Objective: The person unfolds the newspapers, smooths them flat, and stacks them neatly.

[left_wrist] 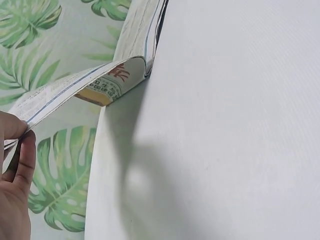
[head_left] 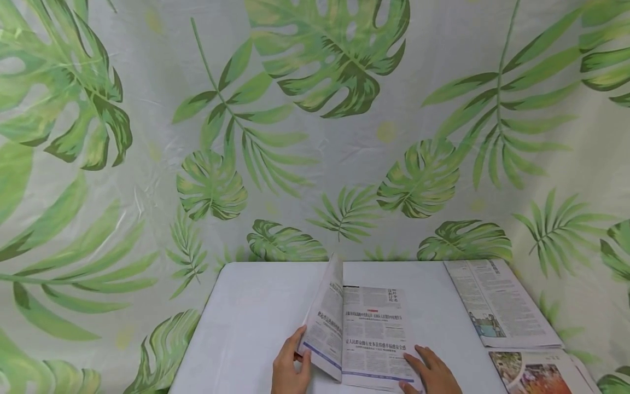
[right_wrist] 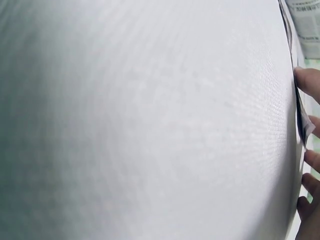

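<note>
An open newspaper (head_left: 372, 331) lies on the white table, its left pages (head_left: 325, 328) lifted and curving upward. With thumb and fingers, my left hand (head_left: 291, 365) pinches the outer edge of those raised pages. The left wrist view shows this left hand (left_wrist: 17, 175) holding the newspaper (left_wrist: 75, 86) by its edge, the sheet bowed, with red characters on the underside. Over the lower right corner of the newspaper, my right hand (head_left: 434, 372) rests with its fingers spread. In the right wrist view only the fingertips of the right hand (right_wrist: 311, 162) show, along the paper's edge.
The white table (head_left: 246, 317) has its far edge against a leaf-patterned curtain (head_left: 344, 153). At the right edge lies a folded newspaper (head_left: 507, 306); nearer me is another printed paper (head_left: 536, 375) with colour pictures.
</note>
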The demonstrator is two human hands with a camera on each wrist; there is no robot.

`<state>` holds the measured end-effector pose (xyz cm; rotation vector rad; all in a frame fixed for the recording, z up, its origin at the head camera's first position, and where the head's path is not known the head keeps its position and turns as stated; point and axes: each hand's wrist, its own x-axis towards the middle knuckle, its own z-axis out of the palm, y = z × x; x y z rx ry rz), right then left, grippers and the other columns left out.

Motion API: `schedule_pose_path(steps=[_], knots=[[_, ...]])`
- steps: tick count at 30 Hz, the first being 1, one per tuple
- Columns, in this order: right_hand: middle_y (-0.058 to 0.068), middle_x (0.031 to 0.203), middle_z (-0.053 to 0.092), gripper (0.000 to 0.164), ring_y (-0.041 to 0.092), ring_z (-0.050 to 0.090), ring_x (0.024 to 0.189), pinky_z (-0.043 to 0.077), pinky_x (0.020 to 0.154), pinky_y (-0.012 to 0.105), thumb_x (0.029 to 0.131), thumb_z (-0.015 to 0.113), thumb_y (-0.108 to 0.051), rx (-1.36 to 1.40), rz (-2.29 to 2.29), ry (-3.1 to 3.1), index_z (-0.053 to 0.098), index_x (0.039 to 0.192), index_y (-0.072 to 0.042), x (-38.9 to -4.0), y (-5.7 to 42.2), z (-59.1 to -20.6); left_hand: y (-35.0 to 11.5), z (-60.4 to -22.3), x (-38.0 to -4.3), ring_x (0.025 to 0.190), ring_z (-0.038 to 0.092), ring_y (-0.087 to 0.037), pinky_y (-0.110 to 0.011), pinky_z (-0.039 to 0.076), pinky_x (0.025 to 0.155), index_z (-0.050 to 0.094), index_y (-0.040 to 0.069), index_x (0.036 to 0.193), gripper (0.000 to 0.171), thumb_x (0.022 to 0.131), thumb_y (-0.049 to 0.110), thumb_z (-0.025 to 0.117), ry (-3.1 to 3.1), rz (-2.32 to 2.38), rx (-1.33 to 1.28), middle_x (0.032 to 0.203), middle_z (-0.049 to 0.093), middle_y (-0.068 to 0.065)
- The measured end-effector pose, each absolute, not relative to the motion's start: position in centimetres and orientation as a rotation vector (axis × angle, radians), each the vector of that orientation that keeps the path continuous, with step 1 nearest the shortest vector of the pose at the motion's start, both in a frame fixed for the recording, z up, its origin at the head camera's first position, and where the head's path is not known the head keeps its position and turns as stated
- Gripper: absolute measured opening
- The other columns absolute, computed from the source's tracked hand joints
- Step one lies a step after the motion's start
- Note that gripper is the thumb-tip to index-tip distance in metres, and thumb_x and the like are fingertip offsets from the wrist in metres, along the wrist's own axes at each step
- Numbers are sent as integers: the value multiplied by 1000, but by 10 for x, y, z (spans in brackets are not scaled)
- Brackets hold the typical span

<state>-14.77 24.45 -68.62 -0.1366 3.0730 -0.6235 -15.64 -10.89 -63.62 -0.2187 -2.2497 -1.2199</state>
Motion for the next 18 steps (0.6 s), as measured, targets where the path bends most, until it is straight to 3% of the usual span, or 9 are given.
schedule_pose_path(steps=[8, 18], knots=[[13, 152, 51, 89, 50, 38, 145, 33, 108, 77, 81, 54, -87, -111, -626, 3048, 68, 135, -18, -147, 250, -685, -118, -637, -152, 85, 63, -4, -16, 54, 64, 60, 20, 142, 71, 81, -13, 76, -2286, -1263, -275, 125, 66, -4], [14, 154, 49, 88, 52, 36, 145, 33, 107, 78, 81, 57, -85, -91, -668, 3002, 67, 136, -17, -147, 256, -685, -130, -640, -148, 84, 62, -3, -15, 53, 62, 63, 19, 140, 67, 81, -10, 79, -2316, -1235, -176, 123, 66, -4]])
